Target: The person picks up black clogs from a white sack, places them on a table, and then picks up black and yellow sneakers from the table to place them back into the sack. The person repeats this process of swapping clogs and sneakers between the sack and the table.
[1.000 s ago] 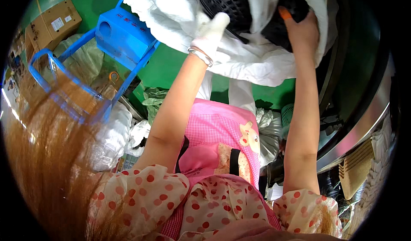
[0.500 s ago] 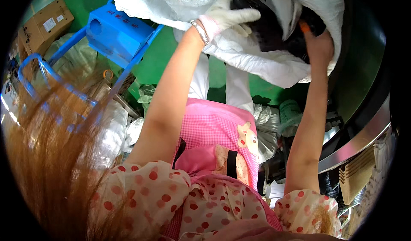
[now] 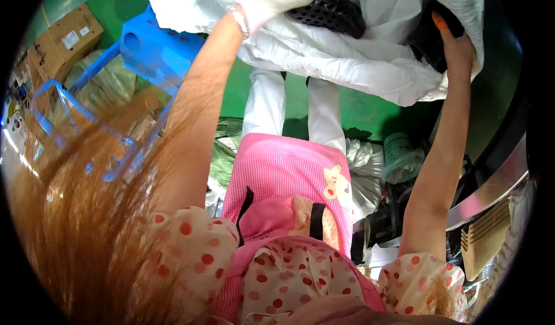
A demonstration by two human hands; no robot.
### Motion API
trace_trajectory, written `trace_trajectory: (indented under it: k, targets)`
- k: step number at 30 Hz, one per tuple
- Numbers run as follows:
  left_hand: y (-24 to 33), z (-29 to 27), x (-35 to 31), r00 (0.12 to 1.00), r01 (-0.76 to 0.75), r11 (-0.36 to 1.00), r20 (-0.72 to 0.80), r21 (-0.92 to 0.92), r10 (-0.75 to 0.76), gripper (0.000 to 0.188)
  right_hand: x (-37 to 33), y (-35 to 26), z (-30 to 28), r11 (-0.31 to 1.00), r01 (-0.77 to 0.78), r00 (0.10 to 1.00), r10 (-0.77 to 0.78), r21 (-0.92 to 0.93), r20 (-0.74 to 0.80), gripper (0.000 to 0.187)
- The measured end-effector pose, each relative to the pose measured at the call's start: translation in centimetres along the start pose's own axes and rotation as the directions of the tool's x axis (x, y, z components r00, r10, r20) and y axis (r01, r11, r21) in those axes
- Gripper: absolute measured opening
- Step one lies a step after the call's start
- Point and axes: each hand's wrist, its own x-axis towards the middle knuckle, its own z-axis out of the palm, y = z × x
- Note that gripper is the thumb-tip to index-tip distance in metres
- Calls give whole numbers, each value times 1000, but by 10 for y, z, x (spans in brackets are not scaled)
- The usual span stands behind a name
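Note:
My left hand (image 3: 267, 6), in a white glove, lies at the left of a large white woven sack (image 3: 347, 65). Its fingers and thumb stretch out over the edge of a black, curved, perforated piece (image 3: 329, 16), touching it. My bare right hand (image 3: 458, 49), with an orange-tipped thumb, reaches inside the sack's right side. There the thumb presses against a second black piece (image 3: 426, 39), and the other fingers are hidden behind it. White cloth of the sack shows between the two dark pieces.
A blue box (image 3: 156, 50) on a blue tubular frame (image 3: 92, 117) stands at left, near a brown carton (image 3: 66, 42). A green basket (image 3: 399, 151) and a silvery bag (image 3: 364, 172) are by my legs. A dark curved metal rim (image 3: 491, 192) runs along the right.
My hands have spread farther apart, the left one moving left and the right one slightly right and up. The sack's mouth has widened, and the black pieces now lie farther apart.

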Motion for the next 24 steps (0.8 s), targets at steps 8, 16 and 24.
trace_trajectory:
  k: [8,16,24]
  targets:
    - [19,0,49,868,75,578,-338,812,363,46,-13,11,14,998,-64,997,63,-18,-39,91]
    - [54,-27,76,927,369,928,-86,44,-364,35,-12,-1,7,981,-181,979,173,66,112,87]
    - [49,-17,-8,632,-182,370,-180,911,754,29,-20,-23,6,999,32,997,-30,22,-77,84]
